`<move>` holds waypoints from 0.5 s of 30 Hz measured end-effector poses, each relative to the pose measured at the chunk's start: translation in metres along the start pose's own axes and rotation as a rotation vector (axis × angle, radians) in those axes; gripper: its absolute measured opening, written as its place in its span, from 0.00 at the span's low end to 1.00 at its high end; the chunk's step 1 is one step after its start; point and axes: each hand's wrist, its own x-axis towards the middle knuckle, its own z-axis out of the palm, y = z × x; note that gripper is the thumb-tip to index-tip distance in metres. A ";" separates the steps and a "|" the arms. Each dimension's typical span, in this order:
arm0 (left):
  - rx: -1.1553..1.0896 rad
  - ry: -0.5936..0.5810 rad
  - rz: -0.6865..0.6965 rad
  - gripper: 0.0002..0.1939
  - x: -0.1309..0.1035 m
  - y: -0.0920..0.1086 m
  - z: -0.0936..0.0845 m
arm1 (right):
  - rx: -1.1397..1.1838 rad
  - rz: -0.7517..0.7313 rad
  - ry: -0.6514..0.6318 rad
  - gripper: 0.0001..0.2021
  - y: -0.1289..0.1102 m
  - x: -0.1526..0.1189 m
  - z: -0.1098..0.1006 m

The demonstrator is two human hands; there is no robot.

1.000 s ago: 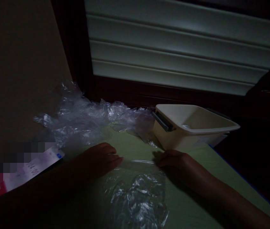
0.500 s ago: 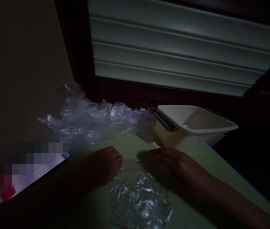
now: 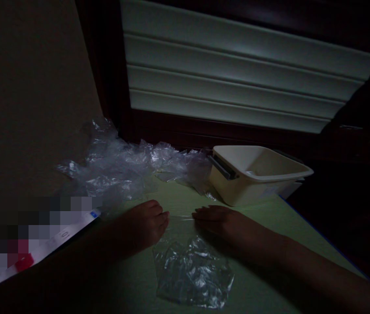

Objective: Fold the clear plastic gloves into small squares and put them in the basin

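Closer to the left hand (image 3: 150,222) has come the right hand (image 3: 219,222) since half a second ago, so the gap between their fingertips is now narrower; the left hand stays almost at its same place. Between the hands and toward the person lies one clear plastic bag (image 3: 194,277), wrinkled, on the green table (image 3: 178,196). Its far edge (image 3: 182,217) runs as a thin bright line between the fingertips. The left fingers are curled, the right ones lie rather straight and close together; whether either hand pinches the film, I cannot tell, because it is too dark.

For handling this edge well, I think both hands should keep equal, light tension, with the fingertips level, since such thin film probably creases easily. Beyond the left hand is a heap of crumpled plastic (image 3: 122,159); beyond the right hand, a cream bin (image 3: 246,189). Both should preferably not be brushed.
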 end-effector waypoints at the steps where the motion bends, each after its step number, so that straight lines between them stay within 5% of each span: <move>1: 0.017 -0.008 0.015 0.05 0.000 0.000 -0.001 | 0.019 0.027 0.015 0.20 0.004 -0.011 0.001; 7: 0.048 -0.029 0.075 0.08 0.002 -0.003 -0.009 | 0.168 0.208 0.170 0.21 0.019 -0.059 0.010; 12: 0.041 0.043 0.097 0.06 0.003 -0.006 -0.009 | 0.346 0.422 0.253 0.15 0.018 -0.039 0.007; 15: 0.037 0.054 0.103 0.07 0.003 -0.006 -0.005 | 0.304 0.485 0.183 0.10 0.021 -0.021 0.008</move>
